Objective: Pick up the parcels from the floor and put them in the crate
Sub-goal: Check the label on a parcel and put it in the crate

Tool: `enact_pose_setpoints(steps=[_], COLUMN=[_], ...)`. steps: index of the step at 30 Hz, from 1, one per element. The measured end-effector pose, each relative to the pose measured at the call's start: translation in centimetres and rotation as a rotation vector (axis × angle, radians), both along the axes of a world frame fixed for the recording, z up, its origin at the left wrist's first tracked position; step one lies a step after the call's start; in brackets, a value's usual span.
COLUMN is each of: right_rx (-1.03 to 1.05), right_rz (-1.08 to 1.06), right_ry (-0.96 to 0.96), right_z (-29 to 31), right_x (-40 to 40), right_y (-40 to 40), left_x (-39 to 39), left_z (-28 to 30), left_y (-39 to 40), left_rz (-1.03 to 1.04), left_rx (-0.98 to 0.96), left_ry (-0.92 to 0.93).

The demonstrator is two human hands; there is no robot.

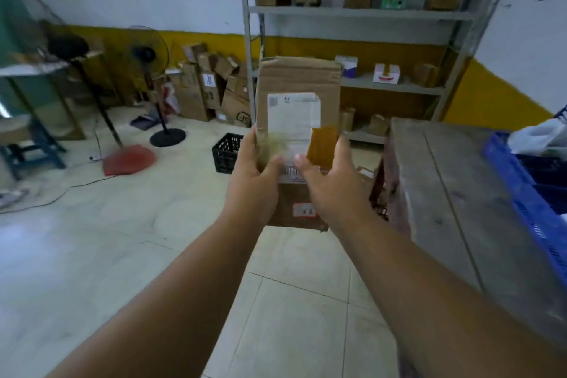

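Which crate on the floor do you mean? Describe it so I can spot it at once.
Start at the tall grey metal shelving rack against the back wall. At the foot of its left post, on the pale tiled floor, sits a black plastic crate, just left of the left hand holding the cardboard parcel. It is slatted and open-topped, unlike the blue crate on the right.

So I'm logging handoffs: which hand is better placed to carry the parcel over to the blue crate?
Probably the right hand: it holds the parcel on the side nearer the blue crate, at the right edge. The left hand would reach across.
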State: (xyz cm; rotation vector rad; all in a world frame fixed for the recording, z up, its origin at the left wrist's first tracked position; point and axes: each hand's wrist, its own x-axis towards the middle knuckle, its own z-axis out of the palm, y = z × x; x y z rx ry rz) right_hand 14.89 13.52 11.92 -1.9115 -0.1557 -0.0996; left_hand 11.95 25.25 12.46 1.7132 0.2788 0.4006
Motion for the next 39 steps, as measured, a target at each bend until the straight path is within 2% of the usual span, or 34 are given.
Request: enact_pose_setpoints(steps=[6, 12, 19, 26, 33, 39], right_rx=[0.073, 0.098, 0.074, 0.003, 0.075, 0.091], right_rz=[0.024, 0.056, 0.044, 0.052, 0.171, 0.251], right_ry=[-0.077, -0.053, -0.041, -0.034, -0.006, 0.016], right_z=[0.5, 1.7, 1.3, -1.0, -0.5, -0.9], right_x=[3.5, 7.2, 14.1, 27.9, 44.0, 54.3], right_y=[13.5, 26.2, 34.0, 40.3, 50.2, 57.9], left_x=[2.8, 6.0, 12.3, 24.7, 39.7, 49.5], left_z=[0.5, 2.1, 1.2, -0.9, 0.1, -0.1], left_y=[12.6, 25.3, 33.2, 39.6, 48.8, 56.3], left_rz=[0.035, 0.056, 0.077, 0.104, 0.203, 0.247], left_rx=[0.031, 0.061, 0.033, 0.018, -0.032, -0.097], left_ry=[-0.029, -0.054, -0.005, 0.063, 0.072, 0.071])
